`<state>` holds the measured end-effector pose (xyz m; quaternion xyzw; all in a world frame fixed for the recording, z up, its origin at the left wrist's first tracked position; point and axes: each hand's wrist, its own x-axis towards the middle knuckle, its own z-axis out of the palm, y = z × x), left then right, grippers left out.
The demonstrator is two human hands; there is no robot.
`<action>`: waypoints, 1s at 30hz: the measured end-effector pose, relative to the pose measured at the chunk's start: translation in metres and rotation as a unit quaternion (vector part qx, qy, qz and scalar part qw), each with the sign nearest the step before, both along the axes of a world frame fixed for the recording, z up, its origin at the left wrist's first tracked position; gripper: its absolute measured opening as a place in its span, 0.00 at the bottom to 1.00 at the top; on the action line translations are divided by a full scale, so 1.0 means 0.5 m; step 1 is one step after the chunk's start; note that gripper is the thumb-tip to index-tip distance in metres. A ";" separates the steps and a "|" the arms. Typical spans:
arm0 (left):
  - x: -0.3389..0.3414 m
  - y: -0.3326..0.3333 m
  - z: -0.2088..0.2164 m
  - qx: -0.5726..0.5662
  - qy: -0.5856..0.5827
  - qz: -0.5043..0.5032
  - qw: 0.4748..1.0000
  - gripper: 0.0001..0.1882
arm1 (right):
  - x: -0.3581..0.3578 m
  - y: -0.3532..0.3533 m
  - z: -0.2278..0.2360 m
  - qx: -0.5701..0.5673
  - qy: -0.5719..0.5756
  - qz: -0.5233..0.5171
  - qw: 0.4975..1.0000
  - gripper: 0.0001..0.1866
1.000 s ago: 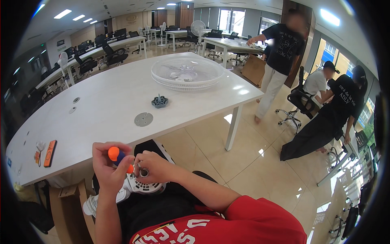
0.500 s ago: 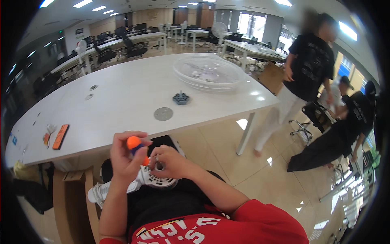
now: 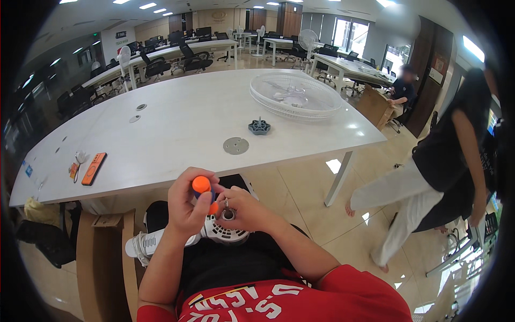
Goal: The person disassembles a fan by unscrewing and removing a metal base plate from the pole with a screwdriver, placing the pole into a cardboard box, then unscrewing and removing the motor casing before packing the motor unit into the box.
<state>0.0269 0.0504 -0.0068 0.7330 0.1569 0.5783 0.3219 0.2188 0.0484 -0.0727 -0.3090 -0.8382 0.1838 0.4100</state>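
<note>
My left hand (image 3: 188,206) is closed around a screwdriver (image 3: 201,184) with an orange and blue handle. Across my lap lies a white fan body (image 3: 225,234) with a slotted round housing and a short round socket. My right hand (image 3: 249,209) grips the fan body around that socket, its fingertips close to the screwdriver's lower orange end. The screwdriver's tip and whatever it touches are hidden by my fingers. Beside my left forearm, a bundled white cord (image 3: 140,247) rests against the fan body.
On the white table (image 3: 182,123) are a round fan grille (image 3: 295,104), a dark grey knob (image 3: 259,127) and an orange phone (image 3: 94,169). An opened cardboard box (image 3: 102,257) stands at my left. A person in white trousers (image 3: 386,214) walks at the right.
The view has shifted left, so the table and my hands appear farther right. Both hands keep their holds. The walking person has come nearer along the right side.
</note>
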 end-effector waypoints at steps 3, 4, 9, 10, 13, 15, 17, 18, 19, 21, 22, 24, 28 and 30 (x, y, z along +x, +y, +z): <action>0.023 -0.015 0.004 -0.011 -0.043 0.019 0.999 0.18 | -0.003 -0.002 0.004 -0.004 -0.012 -0.006 1.000 0.06; 0.025 -0.019 0.004 -0.027 -0.074 0.016 0.997 0.18 | -0.003 -0.001 0.004 -0.003 -0.011 -0.004 1.000 0.06; 0.011 0.002 -0.018 -0.062 -0.046 -0.070 0.995 0.22 | 0.001 -0.003 0.007 0.001 -0.010 0.006 1.000 0.07; 0.013 0.002 -0.018 -0.087 -0.076 -0.114 0.987 0.25 | 0.001 -0.003 0.005 0.002 -0.008 0.006 1.000 0.07; 0.004 -0.001 -0.004 -0.084 -0.024 -0.063 0.994 0.29 | 0.005 -0.004 0.003 0.009 -0.020 -0.006 1.000 0.07; 0.003 -0.001 -0.003 -0.083 -0.003 -0.040 0.996 0.26 | 0.001 -0.005 0.005 0.009 -0.019 -0.005 1.000 0.07; 0.007 0.001 -0.001 -0.063 0.013 -0.003 0.998 0.20 | 0.000 -0.003 0.000 0.009 -0.011 -0.001 1.000 0.07; 0.015 -0.002 0.000 -0.063 0.013 -0.003 0.998 0.20 | 0.000 -0.002 -0.002 0.008 -0.003 0.004 1.000 0.07; 0.028 -0.008 0.002 -0.048 -0.007 0.014 0.999 0.18 | 0.000 -0.001 -0.004 0.008 -0.003 0.004 1.000 0.07; 0.031 -0.009 0.000 -0.031 -0.027 0.031 0.999 0.16 | 0.001 -0.001 -0.005 0.020 0.019 -0.002 1.000 0.07; 0.021 -0.005 -0.007 -0.062 -0.014 0.002 0.998 0.18 | 0.002 -0.001 -0.004 0.020 0.020 -0.002 1.000 0.07; 0.008 0.007 -0.026 -0.091 -0.001 -0.022 0.996 0.20 | 0.000 -0.001 0.002 0.012 -0.011 0.000 1.000 0.07; 0.011 0.009 -0.028 -0.087 -0.070 -0.099 0.989 0.22 | 0.001 -0.003 0.002 -0.006 -0.006 0.005 1.000 0.07; 0.008 0.006 -0.023 -0.114 -0.079 -0.105 0.985 0.22 | -0.001 -0.003 0.002 0.001 -0.006 0.002 1.000 0.07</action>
